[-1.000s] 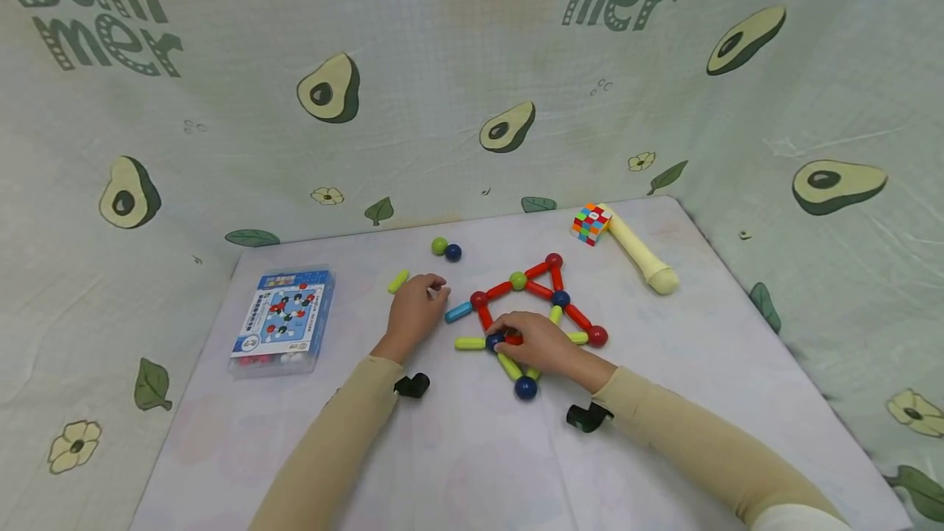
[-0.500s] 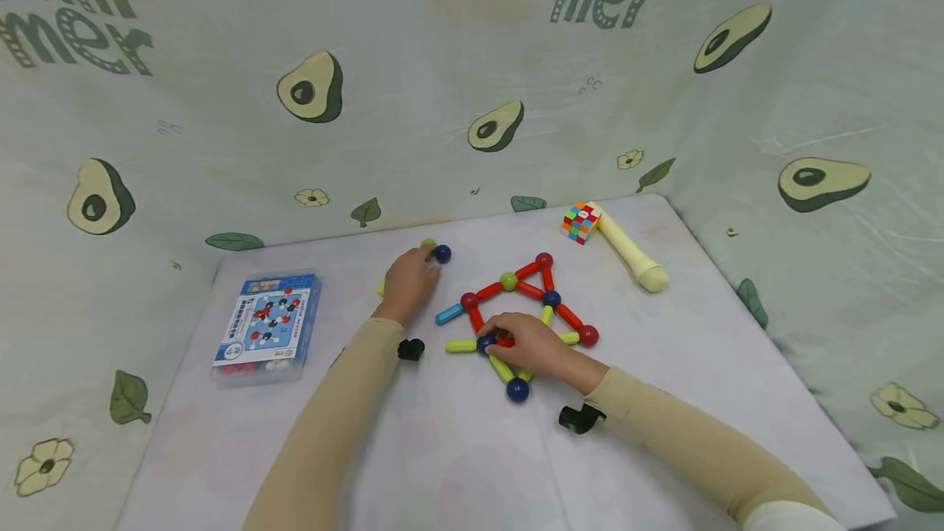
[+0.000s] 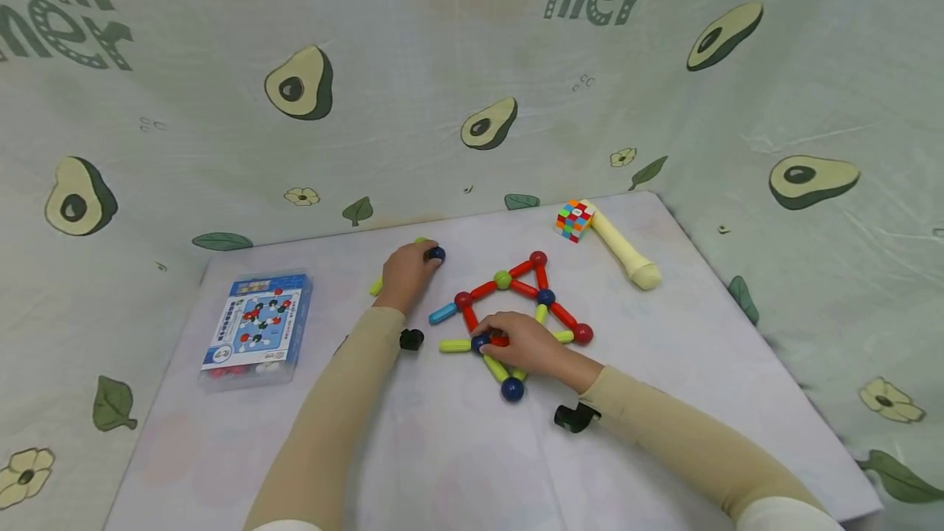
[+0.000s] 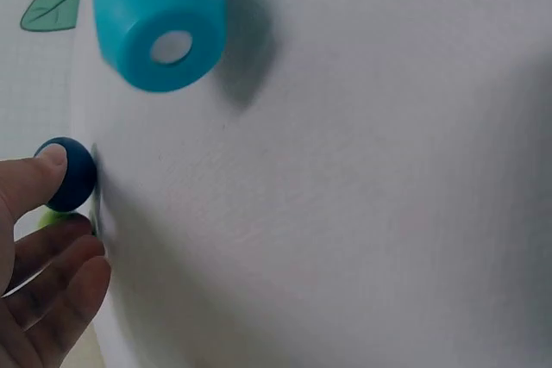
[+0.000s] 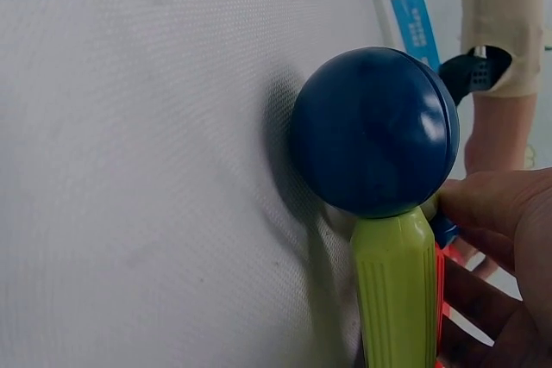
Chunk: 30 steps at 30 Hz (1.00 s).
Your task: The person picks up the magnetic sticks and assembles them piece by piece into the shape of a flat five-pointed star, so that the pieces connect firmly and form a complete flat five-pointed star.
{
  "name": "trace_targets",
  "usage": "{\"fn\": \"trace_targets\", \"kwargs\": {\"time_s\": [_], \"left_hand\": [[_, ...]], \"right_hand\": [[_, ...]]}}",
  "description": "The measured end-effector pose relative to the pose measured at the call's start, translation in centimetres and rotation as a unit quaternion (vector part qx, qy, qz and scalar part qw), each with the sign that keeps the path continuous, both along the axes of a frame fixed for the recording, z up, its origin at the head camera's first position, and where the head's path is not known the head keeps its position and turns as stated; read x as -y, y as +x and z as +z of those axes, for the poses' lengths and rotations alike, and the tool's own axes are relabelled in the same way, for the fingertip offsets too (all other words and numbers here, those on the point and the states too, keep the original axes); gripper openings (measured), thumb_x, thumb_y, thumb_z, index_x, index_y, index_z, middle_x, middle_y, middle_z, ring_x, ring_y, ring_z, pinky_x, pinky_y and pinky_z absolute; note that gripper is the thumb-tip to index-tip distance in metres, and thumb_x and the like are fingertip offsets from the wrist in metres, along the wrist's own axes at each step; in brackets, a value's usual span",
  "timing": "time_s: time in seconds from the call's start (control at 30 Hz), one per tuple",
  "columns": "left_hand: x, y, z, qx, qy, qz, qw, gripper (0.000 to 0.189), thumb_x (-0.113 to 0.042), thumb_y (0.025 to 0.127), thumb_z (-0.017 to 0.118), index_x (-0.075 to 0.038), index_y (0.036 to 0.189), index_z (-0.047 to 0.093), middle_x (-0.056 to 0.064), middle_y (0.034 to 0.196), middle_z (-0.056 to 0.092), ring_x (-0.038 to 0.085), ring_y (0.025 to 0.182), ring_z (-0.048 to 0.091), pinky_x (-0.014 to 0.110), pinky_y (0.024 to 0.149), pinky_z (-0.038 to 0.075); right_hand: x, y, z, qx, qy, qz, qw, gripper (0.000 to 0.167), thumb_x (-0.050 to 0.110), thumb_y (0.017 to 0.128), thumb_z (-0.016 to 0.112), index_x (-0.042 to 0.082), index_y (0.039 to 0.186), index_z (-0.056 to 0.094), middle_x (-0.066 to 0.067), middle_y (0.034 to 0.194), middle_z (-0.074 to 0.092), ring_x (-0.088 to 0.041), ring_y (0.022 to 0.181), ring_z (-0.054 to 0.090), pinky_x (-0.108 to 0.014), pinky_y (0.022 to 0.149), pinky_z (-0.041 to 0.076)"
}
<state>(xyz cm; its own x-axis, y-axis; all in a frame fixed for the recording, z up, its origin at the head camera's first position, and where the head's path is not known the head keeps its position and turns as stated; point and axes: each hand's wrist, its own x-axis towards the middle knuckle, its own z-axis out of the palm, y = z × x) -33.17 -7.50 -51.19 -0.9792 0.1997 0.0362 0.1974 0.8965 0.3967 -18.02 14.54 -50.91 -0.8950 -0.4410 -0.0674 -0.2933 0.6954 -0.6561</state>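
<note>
My left hand is at the back of the table, pinching a loose dark blue ball. In the left wrist view the thumb lies on this ball, and the fingers bend beside a green ball that they partly hide. A magnetic ball-and-rod frame of red and light green rods lies flat at centre. My right hand grips its left blue ball and covers some of the rods there. The frame's nearest blue ball looms large in the right wrist view. A blue rod sticks out at the frame's upper left.
A light green rod lies by the left wrist. On the left is a clear-and-blue boxed set. A puzzle cube and a pale yellow stick with a knob lie at the back right. Patterned cloth hangs behind.
My left hand has moved back and away from beside the blue rod to the two loose balls, and its fingers have closed on the blue one. The right hand stays on the frame.
</note>
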Motion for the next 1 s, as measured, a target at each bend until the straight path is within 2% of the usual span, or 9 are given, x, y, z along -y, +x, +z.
{"fn": "trace_targets", "kwargs": {"time_s": [0.23, 0.57, 0.7, 0.83, 1.0], "left_hand": [[0.1, 0.6, 0.2, 0.006, 0.033, 0.002, 0.9994, 0.039, -0.023, 0.098, 0.070, -0.015, 0.136, 0.065, 0.012, 0.133, 0.066, 0.033, 0.124, 0.059, 0.048, 0.106, 0.045], [0.9, 2.2, -0.1, 0.042, 0.066, 0.008, 0.9969, 0.039, -0.024, 0.096, 0.073, -0.015, 0.133, 0.066, 0.011, 0.134, 0.065, 0.030, 0.126, 0.058, 0.047, 0.108, 0.044], [1.4, 3.1, -0.3, 0.043, 0.066, 0.001, 0.9969, 0.037, -0.024, 0.096, 0.073, -0.015, 0.132, 0.068, 0.011, 0.130, 0.067, 0.027, 0.117, 0.061, 0.045, 0.105, 0.046], [1.9, 4.2, -0.4, 0.035, 0.075, -0.002, 0.9966, 0.035, -0.022, 0.095, 0.074, -0.013, 0.129, 0.069, 0.011, 0.123, 0.070, 0.024, 0.101, 0.063, 0.042, 0.094, 0.052], [2.6, 5.7, -0.4, 0.028, 0.086, 0.012, 0.9958, 0.033, -0.020, 0.095, 0.074, -0.012, 0.127, 0.069, 0.009, 0.114, 0.072, 0.020, 0.087, 0.061, 0.037, 0.081, 0.053]], "right_hand": [[0.1, 0.0, 0.1, -0.002, -0.002, -0.001, 1.0000, 0.026, 0.022, 0.095, 0.074, 0.020, 0.122, 0.071, 0.006, 0.116, 0.067, -0.013, 0.100, 0.057, -0.034, 0.092, 0.051], [0.0, 0.1, 0.0, 0.004, -0.006, -0.006, 1.0000, 0.027, 0.022, 0.095, 0.074, 0.022, 0.122, 0.070, 0.005, 0.118, 0.066, -0.014, 0.102, 0.057, -0.034, 0.093, 0.051], [0.0, 0.2, 0.0, 0.001, 0.001, -0.008, 1.0000, 0.027, 0.023, 0.095, 0.074, 0.022, 0.122, 0.070, 0.006, 0.118, 0.067, -0.013, 0.102, 0.056, -0.033, 0.093, 0.050], [0.0, 0.2, 0.1, 0.001, -0.002, -0.008, 1.0000, 0.026, 0.022, 0.095, 0.074, 0.023, 0.121, 0.071, 0.006, 0.116, 0.067, -0.012, 0.100, 0.056, -0.033, 0.092, 0.051], [0.1, 0.2, 0.0, 0.003, -0.005, -0.006, 1.0000, 0.026, 0.022, 0.095, 0.074, 0.023, 0.121, 0.071, 0.007, 0.115, 0.066, -0.011, 0.099, 0.056, -0.032, 0.090, 0.051]]}}
